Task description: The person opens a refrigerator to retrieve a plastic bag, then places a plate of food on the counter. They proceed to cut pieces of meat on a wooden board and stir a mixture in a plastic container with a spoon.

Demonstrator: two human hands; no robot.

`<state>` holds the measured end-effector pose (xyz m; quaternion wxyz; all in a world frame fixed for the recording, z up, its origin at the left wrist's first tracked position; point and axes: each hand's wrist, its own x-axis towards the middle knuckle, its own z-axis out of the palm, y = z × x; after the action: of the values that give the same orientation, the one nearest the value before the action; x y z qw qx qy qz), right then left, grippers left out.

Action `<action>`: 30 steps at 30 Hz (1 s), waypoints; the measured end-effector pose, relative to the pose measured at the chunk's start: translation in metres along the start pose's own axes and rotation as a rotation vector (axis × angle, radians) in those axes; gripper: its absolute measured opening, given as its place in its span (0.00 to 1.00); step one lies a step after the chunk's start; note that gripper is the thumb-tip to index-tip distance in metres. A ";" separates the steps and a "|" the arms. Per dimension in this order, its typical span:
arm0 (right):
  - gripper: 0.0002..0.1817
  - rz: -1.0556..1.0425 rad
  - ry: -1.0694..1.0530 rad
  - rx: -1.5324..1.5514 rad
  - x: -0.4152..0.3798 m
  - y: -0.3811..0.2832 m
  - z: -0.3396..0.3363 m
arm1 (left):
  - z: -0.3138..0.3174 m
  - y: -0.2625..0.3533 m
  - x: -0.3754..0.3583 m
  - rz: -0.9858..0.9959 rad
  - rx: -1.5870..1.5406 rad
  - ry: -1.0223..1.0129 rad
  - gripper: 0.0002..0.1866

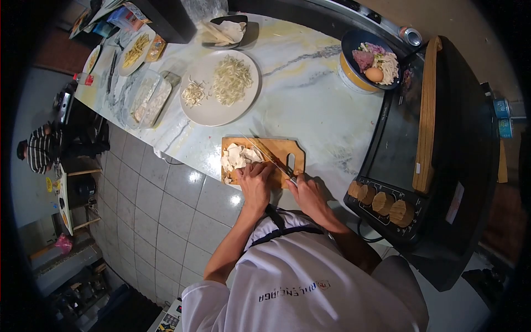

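My right hand is wrapped round the handle of a knife, whose blade slants up and left across a wooden cutting board. My left hand lies on the near side of the board, left of the blade, with its fingers bent down against white sliced pieces. What sits under those fingertips is partly hidden. A heap of the white slices, of a food I cannot name for sure, covers the board's left half. A few small bits lie near its lower left edge.
Beyond the board stands a plate with two piles of pale shreds. A bowl with minced meat, an egg and shreds is at the back right. A black oven borders the right; a clear container is left.
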<state>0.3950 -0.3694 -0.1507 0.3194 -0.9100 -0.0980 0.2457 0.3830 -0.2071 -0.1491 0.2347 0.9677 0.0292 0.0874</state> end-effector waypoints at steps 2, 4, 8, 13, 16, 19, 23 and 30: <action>0.22 -0.010 -0.004 -0.017 0.000 0.000 -0.001 | 0.002 -0.002 0.000 0.000 0.000 0.000 0.14; 0.22 -0.017 -0.009 -0.033 0.000 -0.001 -0.002 | 0.003 -0.002 0.000 0.001 -0.001 -0.003 0.14; 0.22 -0.003 -0.004 -0.075 0.001 -0.005 -0.002 | 0.003 -0.002 0.002 0.028 0.007 0.025 0.13; 0.23 0.015 0.018 -0.151 0.002 -0.005 0.002 | 0.005 -0.004 0.002 0.029 -0.004 0.019 0.13; 0.24 -0.018 0.063 -0.213 0.003 -0.007 0.003 | 0.004 -0.004 0.003 0.041 -0.004 0.001 0.13; 0.24 -0.004 0.039 -0.231 0.005 -0.011 0.001 | 0.003 -0.003 0.003 0.039 0.012 0.014 0.13; 0.24 0.007 0.052 -0.228 0.008 -0.011 0.005 | 0.003 -0.004 0.003 0.031 0.009 -0.005 0.14; 0.23 -0.032 0.051 -0.214 0.011 -0.014 0.002 | 0.002 0.001 0.002 0.008 0.027 0.013 0.15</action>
<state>0.4033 -0.3530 -0.1477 0.2266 -0.9431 -0.1303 0.2056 0.3853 -0.2085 -0.1505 0.2212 0.9703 0.0279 0.0942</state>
